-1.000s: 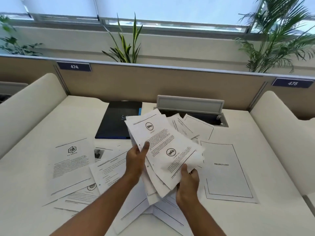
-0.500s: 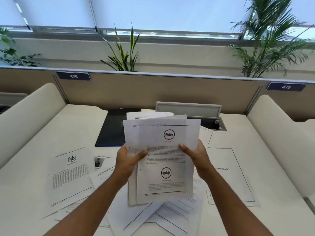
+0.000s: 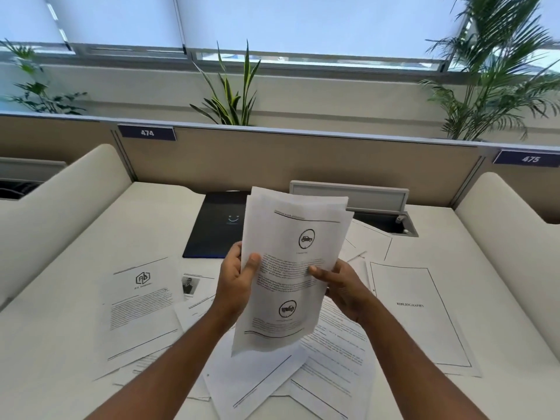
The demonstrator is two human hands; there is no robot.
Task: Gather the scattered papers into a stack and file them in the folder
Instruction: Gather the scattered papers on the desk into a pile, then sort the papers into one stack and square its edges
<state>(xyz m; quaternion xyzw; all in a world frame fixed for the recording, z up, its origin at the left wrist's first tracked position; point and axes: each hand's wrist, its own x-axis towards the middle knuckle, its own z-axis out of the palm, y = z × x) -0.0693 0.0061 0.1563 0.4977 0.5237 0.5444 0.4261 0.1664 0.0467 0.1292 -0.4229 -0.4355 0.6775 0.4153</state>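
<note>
Desk (image 3: 454, 244): one white surface, bearing the loose sheets and the folder.

Folder (image 3: 216, 228): one, dark, closed, flat at the far middle of the desk, partly behind your bundle.

Loose papers: at least six lay around and beneath your arms; the overlap hid the exact number. Among them, one bibliography page (image 3: 418, 316) on the right and one logo letter (image 3: 139, 304) on the left.

Bundle (image 3: 291, 268): one, several sheets, raised upright above the desk with its top edges uneven.

Left hand (image 3: 235, 280): gripped the bundle's left edge, thumb on the front.

Right hand (image 3: 339, 286): pinched its right edge.

Step, as I judge it: you were squaring a partial stack. Next calls for tapping the edges flush, then collecting the remaining sheets.
</note>
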